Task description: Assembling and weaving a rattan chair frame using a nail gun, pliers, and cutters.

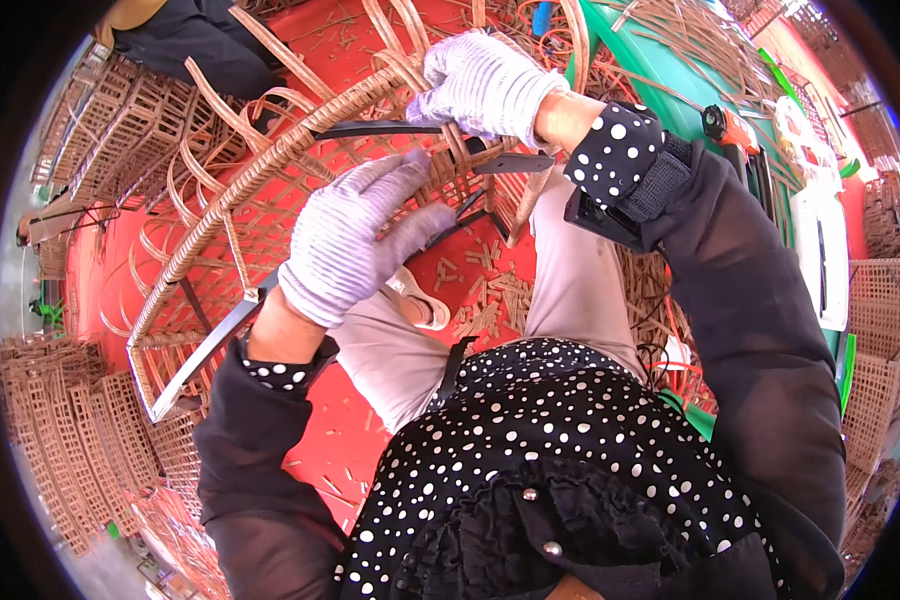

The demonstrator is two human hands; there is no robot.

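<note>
A brown wicker piece [270, 160] with a braided rim, open lattice sides and a dark metal frame lies across my lap, loose strips sticking up from its rim. My right hand [485, 88], in a white and lilac striped glove, is closed at the far end of the rim around a flat wicker strip [457, 148]. Just below that hand is a dark flat bar [515, 163]. My left hand [345, 235], gloved alike, lies over the inner side of the lattice, fingers stretched out and thumb apart. Its fingertips reach toward the dark frame.
Cut strip scraps [500, 300] litter the red floor [345, 450]. On the right, an orange and black tool [730, 128] lies by a green surface [660, 65] with loose strips. Stacked wicker pieces [80, 420] stand on the left. Another person's dark-clothed leg [195, 45] is at the upper left.
</note>
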